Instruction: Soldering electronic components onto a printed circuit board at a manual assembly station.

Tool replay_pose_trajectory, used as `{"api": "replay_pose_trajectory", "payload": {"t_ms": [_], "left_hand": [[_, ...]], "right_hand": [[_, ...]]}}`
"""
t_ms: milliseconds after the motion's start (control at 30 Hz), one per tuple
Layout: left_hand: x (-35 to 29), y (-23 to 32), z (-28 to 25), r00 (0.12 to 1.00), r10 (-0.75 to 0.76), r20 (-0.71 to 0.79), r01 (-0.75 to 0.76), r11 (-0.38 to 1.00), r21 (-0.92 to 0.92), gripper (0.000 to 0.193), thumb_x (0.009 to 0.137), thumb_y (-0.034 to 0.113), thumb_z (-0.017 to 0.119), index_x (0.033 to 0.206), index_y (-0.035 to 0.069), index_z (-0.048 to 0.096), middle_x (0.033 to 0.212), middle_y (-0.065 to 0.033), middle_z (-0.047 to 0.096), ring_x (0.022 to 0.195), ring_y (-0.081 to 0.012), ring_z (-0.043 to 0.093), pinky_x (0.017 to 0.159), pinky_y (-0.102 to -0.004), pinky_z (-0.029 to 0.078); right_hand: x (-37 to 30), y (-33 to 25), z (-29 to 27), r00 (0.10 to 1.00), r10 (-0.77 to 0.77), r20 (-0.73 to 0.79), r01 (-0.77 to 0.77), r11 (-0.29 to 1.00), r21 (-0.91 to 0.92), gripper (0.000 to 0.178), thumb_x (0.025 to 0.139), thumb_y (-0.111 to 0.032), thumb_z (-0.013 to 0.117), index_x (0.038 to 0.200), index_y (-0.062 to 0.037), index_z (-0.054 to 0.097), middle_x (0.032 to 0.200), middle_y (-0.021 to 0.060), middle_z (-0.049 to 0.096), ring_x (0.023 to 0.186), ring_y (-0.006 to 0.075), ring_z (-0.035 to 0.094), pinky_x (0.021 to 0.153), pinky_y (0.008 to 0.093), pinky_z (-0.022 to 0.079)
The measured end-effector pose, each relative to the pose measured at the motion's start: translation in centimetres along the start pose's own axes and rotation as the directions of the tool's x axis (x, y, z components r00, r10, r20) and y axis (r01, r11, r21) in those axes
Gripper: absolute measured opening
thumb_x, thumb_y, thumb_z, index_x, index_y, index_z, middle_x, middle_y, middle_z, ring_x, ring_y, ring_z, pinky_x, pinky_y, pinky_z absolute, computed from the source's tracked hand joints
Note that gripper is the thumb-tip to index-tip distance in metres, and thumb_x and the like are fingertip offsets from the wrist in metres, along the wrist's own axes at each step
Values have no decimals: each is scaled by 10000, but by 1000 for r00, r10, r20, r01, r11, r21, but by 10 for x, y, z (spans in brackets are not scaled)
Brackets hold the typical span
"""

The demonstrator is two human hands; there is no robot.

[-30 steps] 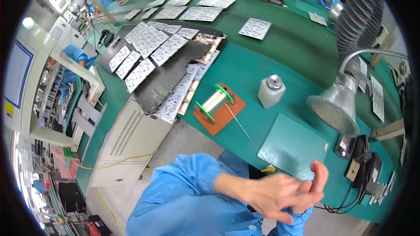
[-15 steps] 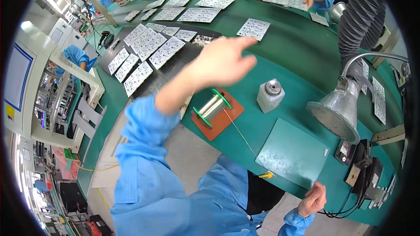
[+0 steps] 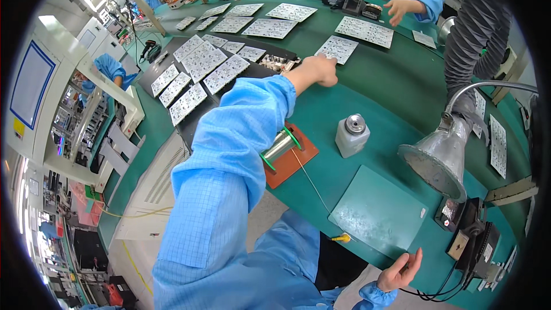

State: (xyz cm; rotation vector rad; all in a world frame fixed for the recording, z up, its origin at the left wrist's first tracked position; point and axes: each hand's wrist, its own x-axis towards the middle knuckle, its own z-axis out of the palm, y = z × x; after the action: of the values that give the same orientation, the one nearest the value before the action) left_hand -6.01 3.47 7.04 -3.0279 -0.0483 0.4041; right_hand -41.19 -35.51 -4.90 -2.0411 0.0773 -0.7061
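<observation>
My left hand (image 3: 318,70) is stretched out over the green bench, its fingers bent at the near left edge of a white circuit board (image 3: 338,49). The fingers look closed on that edge, though the fingertips are partly hidden. My right hand (image 3: 400,270) hovers at the bench's front edge, palm up, with fingers loosely spread and nothing in it. Close to it lies a flat green mat (image 3: 379,209). Beneath my left forearm, a solder wire spool (image 3: 280,144) with green rims sits on a brown base, partly covered by the sleeve. Its wire runs to the mat.
A white bottle (image 3: 352,135) with a metal top stands mid-bench. At right hang a metal fume hood (image 3: 439,158) and its hose, above a black soldering stand (image 3: 473,235). Several circuit boards (image 3: 204,62) lie at left. Across the bench, a co-worker's hand (image 3: 402,10) is near another board (image 3: 364,31).
My left hand has come down from above the bench to the circuit board's edge. My right hand's fingers have opened out. The co-worker has let go of a board, which lies on the bench.
</observation>
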Motion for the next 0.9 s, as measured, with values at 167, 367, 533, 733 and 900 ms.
{"api": "replay_pose_trajectory", "payload": {"t_ms": [167,367,533,733,900], "left_hand": [[23,2,24,1000,-15,24,17,995,-94,721,885,507,495,1427,48,371,1468,-249,349,1285,-372,463,1073,-448,375],[9,33,30,962,-118,-246,123,992,4,696,821,446,604,1367,42,451,1398,-148,415,1232,-330,480,945,-470,434],[13,28,32,987,-92,-135,83,994,-66,675,809,351,589,1361,-4,431,1430,-164,384,1228,-328,482,965,-461,420],[12,32,42,963,-92,-252,77,994,-72,666,800,291,567,1385,21,399,1418,-173,406,1222,-329,488,980,-478,407],[21,28,40,980,-100,-170,84,992,-97,723,804,295,563,1438,38,329,1436,-184,381,1250,-338,462,991,-484,397]], "right_hand": [[-4,7,5,998,26,-55,-24,999,21,370,967,-56,516,1329,19,492,920,56,543,805,131,471,706,258,396],[2,-7,6,991,-32,-131,20,995,-95,373,899,-146,665,1213,37,583,966,186,658,799,256,622,699,358,519],[3,-9,9,990,-40,-137,27,995,-95,371,900,-141,665,1209,46,580,940,175,654,776,248,608,679,352,510],[6,-10,10,985,-72,-159,62,996,-67,366,899,-131,665,1204,52,580,915,167,649,757,244,598,659,346,501],[6,-13,11,987,-73,-140,64,996,-65,353,900,-132,667,1185,61,588,907,167,649,737,235,596,634,336,495]]}}
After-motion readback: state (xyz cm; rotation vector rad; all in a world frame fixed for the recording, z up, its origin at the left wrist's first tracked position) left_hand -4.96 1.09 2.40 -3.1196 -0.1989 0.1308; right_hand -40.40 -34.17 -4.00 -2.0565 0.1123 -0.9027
